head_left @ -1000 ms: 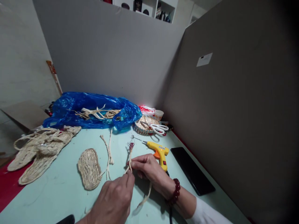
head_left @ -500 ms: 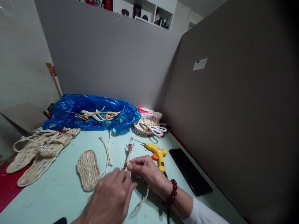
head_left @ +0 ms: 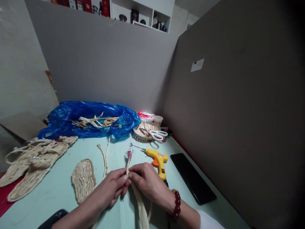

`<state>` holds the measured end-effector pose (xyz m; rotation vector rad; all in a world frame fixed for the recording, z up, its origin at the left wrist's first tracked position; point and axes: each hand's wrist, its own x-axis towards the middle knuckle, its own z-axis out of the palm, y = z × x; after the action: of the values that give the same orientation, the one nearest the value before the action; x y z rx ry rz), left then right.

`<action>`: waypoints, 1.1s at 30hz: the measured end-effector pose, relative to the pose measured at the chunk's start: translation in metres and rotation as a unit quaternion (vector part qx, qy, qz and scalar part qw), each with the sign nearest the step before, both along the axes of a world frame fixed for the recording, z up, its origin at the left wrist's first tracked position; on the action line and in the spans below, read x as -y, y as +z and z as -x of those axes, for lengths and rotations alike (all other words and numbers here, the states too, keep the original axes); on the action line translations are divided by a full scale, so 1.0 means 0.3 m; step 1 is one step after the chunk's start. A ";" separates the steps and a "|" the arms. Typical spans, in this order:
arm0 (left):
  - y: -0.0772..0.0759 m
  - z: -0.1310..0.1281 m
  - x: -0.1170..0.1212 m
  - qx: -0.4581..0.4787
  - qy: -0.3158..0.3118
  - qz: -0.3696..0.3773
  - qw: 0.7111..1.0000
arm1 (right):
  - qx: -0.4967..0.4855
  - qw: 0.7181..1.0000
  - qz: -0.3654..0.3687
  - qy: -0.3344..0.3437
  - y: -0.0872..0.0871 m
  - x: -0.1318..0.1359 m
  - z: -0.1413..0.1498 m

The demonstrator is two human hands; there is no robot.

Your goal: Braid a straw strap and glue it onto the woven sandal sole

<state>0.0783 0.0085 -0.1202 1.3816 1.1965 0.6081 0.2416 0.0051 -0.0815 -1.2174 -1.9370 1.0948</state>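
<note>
At the frame's lower centre, the left hand (head_left: 116, 185) and right hand (head_left: 145, 178) pinch the pale strand (head_left: 128, 166) between fingertips, above the desk (head_left: 57, 187); the glue gun (head_left: 157, 159) lies right of it.

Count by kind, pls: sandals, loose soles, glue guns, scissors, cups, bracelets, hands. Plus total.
Sandals: 2
Loose sole: 1
Glue gun: 1
Scissors: 1
Cup: 1
Bracelet: 1
Hands: 2 (left hand, right hand)
Total: 9

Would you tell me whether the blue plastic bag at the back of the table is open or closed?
Open: the blue plastic bag is spread apart, with pale fibre strips visible inside it.
</note>
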 end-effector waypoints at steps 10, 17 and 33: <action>0.066 0.003 0.020 -0.157 0.053 -0.165 0.972 | 0.223 0.962 -0.150 -0.049 0.011 0.066 0.000; 0.031 0.008 0.015 -0.102 0.061 -0.096 0.988 | 0.273 0.944 -0.181 0.038 -0.040 0.107 0.052; 0.043 0.031 0.034 0.100 0.024 -0.095 0.990 | -0.029 0.995 0.078 0.047 -0.010 0.002 0.021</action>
<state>0.0690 -0.0018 -0.1074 1.4145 1.0344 0.8922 0.2354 0.0046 -0.0845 -1.1707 -1.9119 1.3366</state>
